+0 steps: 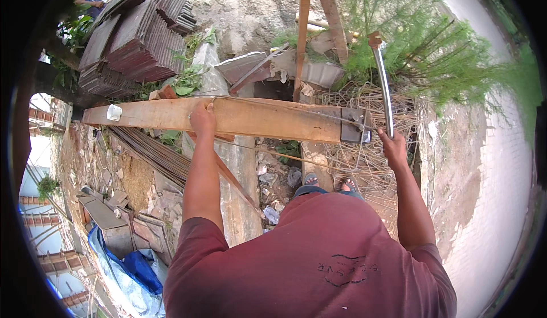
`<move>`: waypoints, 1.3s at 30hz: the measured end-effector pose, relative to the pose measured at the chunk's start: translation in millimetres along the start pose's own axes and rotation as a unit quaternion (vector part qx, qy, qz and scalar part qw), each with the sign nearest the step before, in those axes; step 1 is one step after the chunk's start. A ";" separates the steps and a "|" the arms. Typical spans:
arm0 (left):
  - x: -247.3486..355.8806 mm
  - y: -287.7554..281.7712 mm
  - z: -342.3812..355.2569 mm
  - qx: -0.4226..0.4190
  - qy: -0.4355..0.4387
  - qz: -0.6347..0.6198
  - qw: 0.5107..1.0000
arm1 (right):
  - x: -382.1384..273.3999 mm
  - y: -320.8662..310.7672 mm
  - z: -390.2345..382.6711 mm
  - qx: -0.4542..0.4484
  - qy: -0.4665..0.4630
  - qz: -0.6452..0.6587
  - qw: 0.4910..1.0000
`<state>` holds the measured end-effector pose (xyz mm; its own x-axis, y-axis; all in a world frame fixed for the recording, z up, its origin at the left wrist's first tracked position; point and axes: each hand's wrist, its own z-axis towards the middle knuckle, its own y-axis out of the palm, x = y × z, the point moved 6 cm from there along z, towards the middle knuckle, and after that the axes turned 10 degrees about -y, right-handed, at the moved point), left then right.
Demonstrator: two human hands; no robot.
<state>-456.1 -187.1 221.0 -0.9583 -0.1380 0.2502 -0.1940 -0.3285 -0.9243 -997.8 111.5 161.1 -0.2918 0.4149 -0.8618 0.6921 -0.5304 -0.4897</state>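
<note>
I see the right hand (394,149) gripping the steel bar (382,78), which extends beyond it; beneath the curled left hand (203,121) lies the plank (273,117), grip unclear to me.

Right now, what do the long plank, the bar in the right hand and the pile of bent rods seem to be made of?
Plank: wood, seemingly unpainted, with streaky brown faces.
Bar: probably steel, its shaft silvery and shiny, its head brown as if rusted.
Bent rods: likely steel; their dull brown finish suggests rust.
</note>
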 end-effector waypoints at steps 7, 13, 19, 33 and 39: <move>-8.9 -2.5 -0.7 -0.038 -0.026 -0.008 0.999 | -14.9 -111.0 -13.4 -0.042 -0.092 -0.233 0.967; -10.9 0.2 -0.2 -0.062 -0.041 -0.037 0.997 | -34.8 -177.9 48.4 -0.095 -0.257 -0.501 0.821; -28.7 14.4 5.0 -0.041 -0.039 -0.024 0.998 | -68.8 -150.5 142.2 -0.213 -0.382 -0.569 0.696; -47.5 21.6 10.0 -0.088 -0.071 0.032 0.993 | -155.1 25.8 260.0 -0.407 -0.593 -0.529 0.450; -50.5 23.3 8.1 -0.090 -0.073 0.017 0.993 | -139.0 33.7 268.4 -0.449 -0.571 -0.507 0.463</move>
<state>-410.6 -195.3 189.2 -0.9267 -0.2853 0.2445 -0.2088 -0.1498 -0.9664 -1111.0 -162.5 228.8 -0.5718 -0.8204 -0.0063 -0.3381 0.2426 -0.9093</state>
